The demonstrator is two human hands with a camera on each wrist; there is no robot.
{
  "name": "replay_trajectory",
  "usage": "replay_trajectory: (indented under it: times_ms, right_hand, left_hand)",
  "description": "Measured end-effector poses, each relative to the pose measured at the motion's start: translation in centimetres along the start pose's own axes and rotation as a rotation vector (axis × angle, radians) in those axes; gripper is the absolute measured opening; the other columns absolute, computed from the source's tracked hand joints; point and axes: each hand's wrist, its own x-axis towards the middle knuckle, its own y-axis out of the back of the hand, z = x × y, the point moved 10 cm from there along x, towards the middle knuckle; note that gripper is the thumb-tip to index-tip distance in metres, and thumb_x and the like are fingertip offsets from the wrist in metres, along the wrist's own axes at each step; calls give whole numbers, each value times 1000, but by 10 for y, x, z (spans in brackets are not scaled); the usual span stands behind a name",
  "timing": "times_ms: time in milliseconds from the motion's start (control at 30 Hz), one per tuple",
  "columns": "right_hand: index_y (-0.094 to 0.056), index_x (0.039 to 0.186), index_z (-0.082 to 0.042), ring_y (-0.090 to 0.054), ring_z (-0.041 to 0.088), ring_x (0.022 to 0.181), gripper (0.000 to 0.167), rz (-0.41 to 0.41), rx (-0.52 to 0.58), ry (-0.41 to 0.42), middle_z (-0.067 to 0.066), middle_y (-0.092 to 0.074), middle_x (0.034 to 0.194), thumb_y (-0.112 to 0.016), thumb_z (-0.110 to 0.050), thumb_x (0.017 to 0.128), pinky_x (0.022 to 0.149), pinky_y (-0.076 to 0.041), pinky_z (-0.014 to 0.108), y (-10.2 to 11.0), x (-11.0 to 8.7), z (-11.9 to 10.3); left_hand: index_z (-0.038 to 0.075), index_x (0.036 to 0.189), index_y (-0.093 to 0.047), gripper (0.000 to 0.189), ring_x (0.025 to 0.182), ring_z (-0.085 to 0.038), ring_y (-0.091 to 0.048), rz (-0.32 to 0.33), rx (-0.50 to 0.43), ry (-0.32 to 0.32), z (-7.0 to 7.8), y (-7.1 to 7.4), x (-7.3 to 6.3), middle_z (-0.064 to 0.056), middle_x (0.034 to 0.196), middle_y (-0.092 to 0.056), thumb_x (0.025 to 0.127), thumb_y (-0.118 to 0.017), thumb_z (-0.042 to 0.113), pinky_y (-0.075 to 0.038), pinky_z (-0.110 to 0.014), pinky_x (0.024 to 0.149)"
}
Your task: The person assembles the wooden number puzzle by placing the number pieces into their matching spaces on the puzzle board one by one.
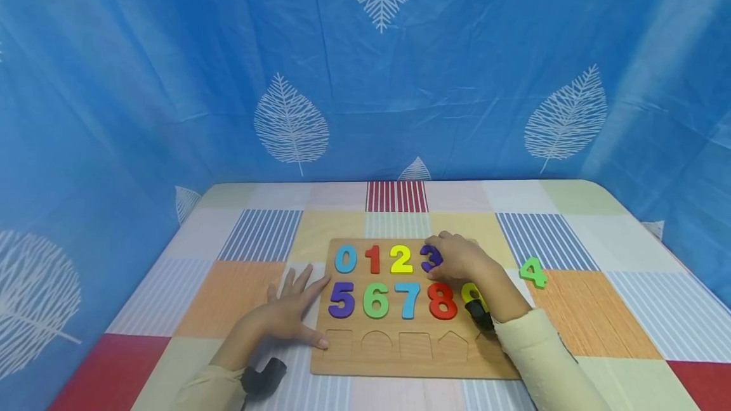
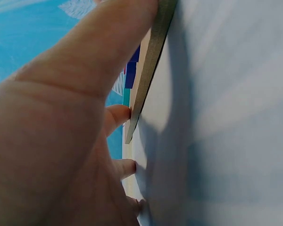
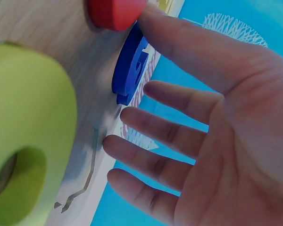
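Observation:
A wooden number board (image 1: pixel 377 360) lies flat on the table. My left hand (image 1: pixel 288 316) is spread at its left side, thumb and index fingertips on the board's edge; the left wrist view shows the other fingertips down on the cloth. Over the top right part of the board, my right hand (image 1: pixel 457 257) has its thumb and fingers around the purple 3 (image 1: pixel 431 259). In the right wrist view the fingers look nearly straight, with the thumb at the blue-looking 3 (image 3: pixel 129 68); a firm pinch is not visible. A green 4 (image 1: pixel 533 272) lies on the cloth to the right.
The board carries the 0 (image 1: pixel 339 259), 1 (image 1: pixel 373 259), 2 (image 1: pixel 401 260), 5 (image 1: pixel 341 300), 6 (image 1: pixel 375 300), 7 (image 1: pixel 407 300) and 8 (image 1: pixel 442 301). The yellow 9 (image 1: pixel 469 292) is partly covered by the right wrist's black strap. Shape outlines (image 1: pixel 415 345) line the front. A blue curtain (image 1: pixel 445 113) hangs behind.

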Motion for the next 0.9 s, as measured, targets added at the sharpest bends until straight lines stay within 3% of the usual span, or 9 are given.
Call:
replay_trajectory:
  times_ms: [167, 433, 900]
  right_hand:
    - [-49, 129, -6, -54, 29, 99, 61, 10, 21, 17, 14, -55, 115, -72, -29, 77, 86, -47, 50, 3, -2, 1]
    - [-47, 130, -3, -49, 39, 113, 61, 15, 76, -8, 20, -51, 124, -70, -25, 78, 94, -41, 54, 9, -8, 16]
    - [-51, 124, 2, -53, 37, 105, 57, 68, 93, 36, 22, -56, 114, -72, -24, 77, 91, -45, 52, 10, -21, 40]
  left_hand:
    - [18, 146, -21, 112, 134, -51, 12, 3, -4, 6, 0, 1, -1, -23, 152, 0, 57, -75, 60, 8, -75, 94]
    - [18, 145, -22, 112, 134, -51, 11, 12, -3, 13, -2, 2, -2, -23, 152, -1, 56, -76, 59, 8, -75, 94]
    - [19, 146, -21, 113, 134, -50, 12, 3, 8, 12, 0, 1, 1, -23, 152, 0, 56, -75, 60, 9, -75, 95]
